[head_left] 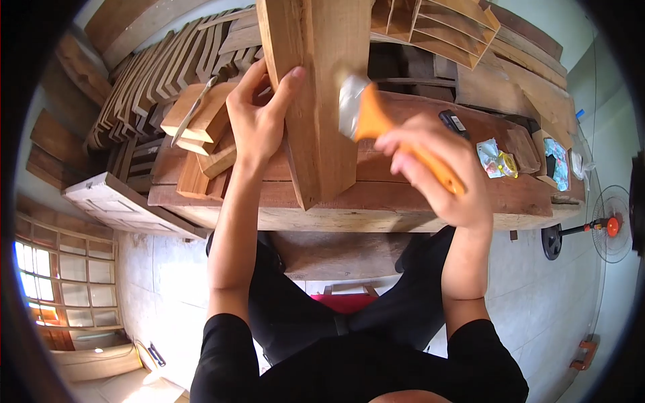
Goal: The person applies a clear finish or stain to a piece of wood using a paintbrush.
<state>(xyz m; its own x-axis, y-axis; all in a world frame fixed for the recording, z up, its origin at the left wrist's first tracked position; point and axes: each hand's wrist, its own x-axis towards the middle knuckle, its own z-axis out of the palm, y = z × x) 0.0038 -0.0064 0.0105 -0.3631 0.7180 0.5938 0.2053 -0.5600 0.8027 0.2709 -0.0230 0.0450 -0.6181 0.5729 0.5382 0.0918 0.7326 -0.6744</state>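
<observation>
A long wooden piece (pixel 322 101) with two faces meeting along an inner line stands tilted up on the wooden bench (pixel 396 196). My left hand (pixel 262 111) grips its left edge, thumb lying over the front face. In my right hand (pixel 443 168) is a paintbrush (pixel 373 117) with an orange handle. Its bristles touch or nearly touch the right face of the wood; motion blur hides the exact contact. Beside my left wrist, a thin-bladed tool (pixel 195 111) rests on stacked wooden blocks (pixel 201 107).
Rows of cut wooden pieces (pixel 144 80) lean behind the bench at left. A wooden rack with compartments (pixel 443 30) is at the back right. Small packets (pixel 496 160) and a dark object (pixel 453 123) lie on the bench's right side. A fan (pixel 610 225) stands farther right.
</observation>
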